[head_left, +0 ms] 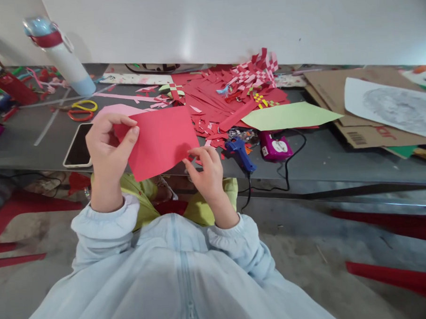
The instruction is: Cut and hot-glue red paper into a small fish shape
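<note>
Between my two hands a sheet of red paper (162, 140) is held up over the table's near edge. My left hand (110, 145) pinches its left side between thumb and fingers. At the lower right corner, the fingertips of my right hand (207, 169) are closed on the same sheet. A sheet of pink paper (117, 109) lies partly hidden behind the red one. Beyond it are a pile of cut red paper strips (210, 91) and some woven red-and-white paper pieces (255, 70).
Scissors (82, 109) and a phone (79, 146) lie to the left, near a water bottle (65, 58). A blue glue gun (241, 153), a purple box (276, 146), green paper (292, 115) and cardboard (370, 134) are on the right. A black cord (287, 170) hangs near the table edge.
</note>
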Motion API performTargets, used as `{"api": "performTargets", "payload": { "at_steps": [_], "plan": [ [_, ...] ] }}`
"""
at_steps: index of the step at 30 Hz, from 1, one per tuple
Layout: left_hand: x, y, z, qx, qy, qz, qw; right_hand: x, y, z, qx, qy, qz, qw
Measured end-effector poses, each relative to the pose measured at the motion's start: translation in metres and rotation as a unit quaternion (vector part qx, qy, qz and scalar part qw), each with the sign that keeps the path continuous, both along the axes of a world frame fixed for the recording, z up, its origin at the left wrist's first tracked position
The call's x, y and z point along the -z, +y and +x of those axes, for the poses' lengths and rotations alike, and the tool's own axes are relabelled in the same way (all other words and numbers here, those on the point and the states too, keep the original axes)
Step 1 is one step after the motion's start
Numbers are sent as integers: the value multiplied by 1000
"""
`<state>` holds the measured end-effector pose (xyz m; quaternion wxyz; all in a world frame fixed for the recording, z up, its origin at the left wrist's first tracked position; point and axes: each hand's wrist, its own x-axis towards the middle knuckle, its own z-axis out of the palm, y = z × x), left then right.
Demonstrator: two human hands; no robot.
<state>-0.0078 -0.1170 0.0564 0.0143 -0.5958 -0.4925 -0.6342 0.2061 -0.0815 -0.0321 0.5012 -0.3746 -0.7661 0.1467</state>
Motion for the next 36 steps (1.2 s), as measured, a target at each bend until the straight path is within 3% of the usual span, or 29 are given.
{"api": "performTargets", "payload": {
  "at_steps": [5,8,14,19,25,30,34,36],
  "plan": [
    [25,6,-17,-90,-16,-70,993,12,13,8,14,-88,12,996],
    [39,5,-28,-144,-4,-156,977,17,20,14,55,-116,3,992],
    [60,-1,-43,-232,39,-311,921,3,36,18,118,-101,-27,987],
    [69,-5,-45,-204,16,-318,926,-15,56,12,117,-113,-85,983],
    [75,-11,-51,-156,-28,-313,936,-13,73,10,95,-117,-105,983],
    [78,-12,-52,-139,-89,-307,937,-17,59,8,90,-145,-112,979],
    [77,-6,-43,-133,-137,-300,935,-27,37,4,26,-160,-53,985],
    [76,-3,-38,-126,-161,-290,935,-31,28,0,-37,-181,-29,982]
  ]
}}
